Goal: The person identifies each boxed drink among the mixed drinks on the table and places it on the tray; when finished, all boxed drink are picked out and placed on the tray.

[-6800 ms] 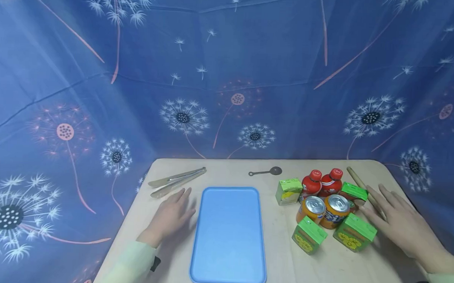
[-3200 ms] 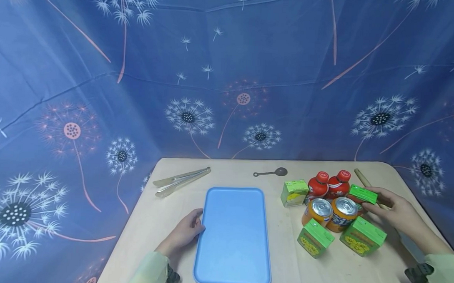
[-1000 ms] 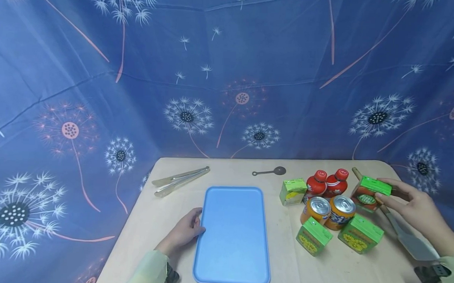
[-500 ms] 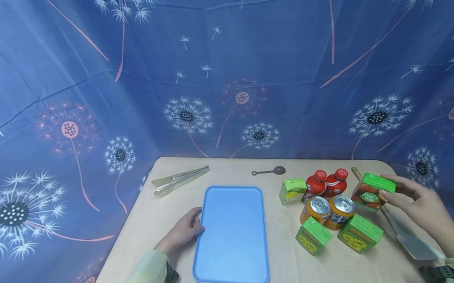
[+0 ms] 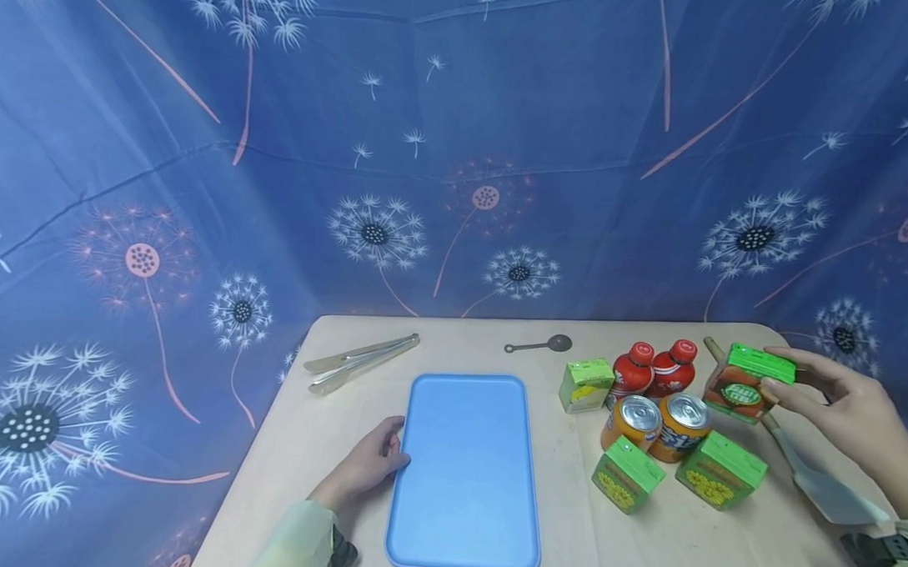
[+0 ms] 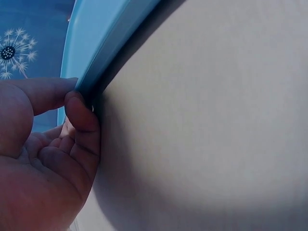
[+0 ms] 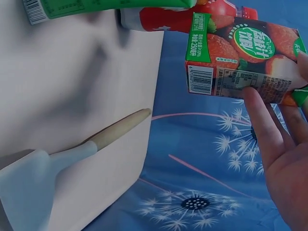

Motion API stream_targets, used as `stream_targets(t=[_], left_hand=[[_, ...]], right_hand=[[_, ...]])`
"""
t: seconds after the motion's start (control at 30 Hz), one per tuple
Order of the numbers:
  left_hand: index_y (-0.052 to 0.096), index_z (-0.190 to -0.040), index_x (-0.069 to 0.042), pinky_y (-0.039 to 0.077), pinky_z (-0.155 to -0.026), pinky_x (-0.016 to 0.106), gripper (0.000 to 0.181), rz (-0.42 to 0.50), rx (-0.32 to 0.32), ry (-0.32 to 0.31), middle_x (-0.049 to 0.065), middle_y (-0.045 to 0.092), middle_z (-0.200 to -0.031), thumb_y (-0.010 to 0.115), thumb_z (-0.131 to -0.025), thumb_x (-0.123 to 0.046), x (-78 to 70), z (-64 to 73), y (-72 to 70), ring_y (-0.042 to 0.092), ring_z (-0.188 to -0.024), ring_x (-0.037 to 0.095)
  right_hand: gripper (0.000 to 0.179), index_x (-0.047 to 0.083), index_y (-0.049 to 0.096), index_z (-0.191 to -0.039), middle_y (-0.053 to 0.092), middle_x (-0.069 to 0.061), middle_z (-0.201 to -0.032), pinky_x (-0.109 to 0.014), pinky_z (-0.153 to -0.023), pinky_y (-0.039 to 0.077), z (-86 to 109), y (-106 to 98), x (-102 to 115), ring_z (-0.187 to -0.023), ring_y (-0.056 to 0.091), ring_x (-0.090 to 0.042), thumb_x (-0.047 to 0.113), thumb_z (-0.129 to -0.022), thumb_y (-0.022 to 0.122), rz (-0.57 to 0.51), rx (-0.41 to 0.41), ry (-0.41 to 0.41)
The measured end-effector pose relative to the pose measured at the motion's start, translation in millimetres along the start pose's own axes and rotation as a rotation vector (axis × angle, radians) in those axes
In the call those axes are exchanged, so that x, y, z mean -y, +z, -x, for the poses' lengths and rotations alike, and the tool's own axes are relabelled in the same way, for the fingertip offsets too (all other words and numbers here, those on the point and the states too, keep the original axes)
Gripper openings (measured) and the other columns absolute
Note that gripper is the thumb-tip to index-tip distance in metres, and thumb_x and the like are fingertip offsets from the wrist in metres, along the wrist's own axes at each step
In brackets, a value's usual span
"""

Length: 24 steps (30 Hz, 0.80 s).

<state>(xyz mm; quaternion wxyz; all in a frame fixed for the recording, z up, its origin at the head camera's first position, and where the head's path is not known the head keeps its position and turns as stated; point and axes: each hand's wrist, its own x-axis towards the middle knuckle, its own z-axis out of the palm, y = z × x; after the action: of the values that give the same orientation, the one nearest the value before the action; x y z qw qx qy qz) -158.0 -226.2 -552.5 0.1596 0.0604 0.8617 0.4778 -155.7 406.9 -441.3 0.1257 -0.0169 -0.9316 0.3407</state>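
Note:
My right hand (image 5: 851, 414) grips a small juice carton (image 5: 741, 387) by its right side, thumb in front and fingers behind. The carton has a green top, with reddish fruit and a green oval label on its sides. It is raised over the handle of a spatula (image 5: 815, 480). At the left, my left hand (image 5: 365, 462) pinches the long edge of a blue tray (image 5: 466, 476); the left wrist view shows thumb and forefinger on the rim (image 6: 103, 50). Beside the carton stand two orange drink cans (image 5: 682, 417) and two red bottles (image 5: 672, 370).
Two green cartons with yellow flowers (image 5: 627, 477) stand in front of the cans. A light green carton (image 5: 587, 387) is left of the bottles. Metal tongs (image 5: 361, 362) and a dark spoon (image 5: 549, 344) lie at the back. A blue patterned cloth (image 5: 459, 150) hangs behind.
My right hand has taken hold of the carton behind the cans, raised it and shifted it right, exposing the spatula's blade. My left hand has come to the tray's edge and pinched it.

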Motion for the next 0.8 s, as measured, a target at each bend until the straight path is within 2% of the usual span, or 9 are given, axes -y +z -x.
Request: stream_targets(t=[0.07, 0.13, 0.2, 0.23, 0.37, 0.47, 0.8], left_hand=[[0.035, -0.157, 0.006, 0.047, -0.064, 0.027, 0.067, 0.001, 0.003, 0.005, 0.005, 0.056, -0.091, 0.067, -0.101, -0.01, 0.3, -0.2, 0.1, 0.054, -0.077, 0.018], [0.034, -0.157, 0.006, 0.047, -0.065, 0.027, 0.066, 0.002, 0.005, 0.009, 0.005, 0.056, -0.091, 0.067, -0.101, -0.01, 0.4, -0.2, 0.1, 0.054, -0.077, 0.018], [0.034, -0.157, 0.006, 0.047, -0.065, 0.027, 0.066, 0.003, 0.006, 0.008, 0.004, 0.056, -0.091, 0.067, -0.101, -0.011, 0.1, 0.0, -0.2, 0.054, -0.077, 0.017], [0.035, -0.157, 0.006, 0.047, -0.065, 0.027, 0.067, 0.006, 0.007, 0.007, 0.004, 0.056, -0.091, 0.067, -0.101, -0.011, 0.0, 0.2, -0.3, 0.054, -0.077, 0.017], [0.034, -0.157, 0.006, 0.046, -0.064, 0.026, 0.067, 0.015, 0.007, 0.01, 0.004, 0.056, -0.091, 0.067, -0.101, -0.01, -0.2, 1.0, 0.0, 0.054, -0.075, 0.016], [0.035, -0.156, 0.007, 0.045, -0.064, 0.025, 0.067, 0.021, 0.002, 0.016, 0.005, 0.056, -0.091, 0.068, -0.1, -0.009, -0.1, 1.2, 0.8, 0.053, -0.075, 0.016], [0.034, -0.156, 0.009, 0.043, -0.061, 0.025, 0.068, 0.051, -0.006, 0.032, 0.007, 0.056, -0.092, 0.068, -0.1, -0.008, -2.8, 3.0, 1.7, 0.051, -0.074, 0.016]], right_hand=[[0.07, 0.004, 0.049, -0.154, 0.055, -0.009, -0.13, -0.053, -0.074, 0.049, 0.2, -1, 1, -0.101, 0.047, -0.001, 0.033, -0.097, 0.077, 0.005, -0.013, -0.003], [0.069, 0.005, 0.051, -0.153, 0.053, 0.001, -0.125, -0.051, -0.073, 0.049, 0.3, -2, 3, -0.096, 0.038, 0.009, 0.033, -0.096, 0.078, 0.01, -0.023, -0.006], [0.069, 0.006, 0.051, -0.154, 0.052, 0.005, -0.123, -0.062, -0.075, 0.046, 0.8, -3, 6, -0.096, 0.037, 0.007, 0.034, -0.097, 0.078, 0.008, -0.022, -0.003], [0.069, 0.007, 0.051, -0.154, 0.05, 0.011, -0.12, -0.061, -0.075, 0.046, 0.9, -4, 6, -0.095, 0.037, 0.009, 0.034, -0.097, 0.078, 0.006, -0.022, -0.002], [0.067, 0.008, 0.053, -0.152, 0.047, 0.023, -0.117, -0.041, -0.069, 0.049, 0.5, -6, 9, -0.095, 0.039, 0.008, 0.033, -0.096, 0.079, 0.005, -0.028, -0.019], [0.066, 0.007, 0.056, -0.15, 0.044, 0.03, -0.115, -0.023, -0.061, 0.042, 0.2, -7, 12, -0.095, 0.04, 0.014, 0.031, -0.094, 0.081, 0.003, -0.039, -0.037], [0.062, 0.008, 0.058, -0.149, 0.042, 0.039, -0.115, -0.013, -0.059, 0.041, 0.5, -7, 18, -0.097, 0.041, 0.017, 0.026, -0.094, 0.081, -0.005, -0.077, -0.089]])
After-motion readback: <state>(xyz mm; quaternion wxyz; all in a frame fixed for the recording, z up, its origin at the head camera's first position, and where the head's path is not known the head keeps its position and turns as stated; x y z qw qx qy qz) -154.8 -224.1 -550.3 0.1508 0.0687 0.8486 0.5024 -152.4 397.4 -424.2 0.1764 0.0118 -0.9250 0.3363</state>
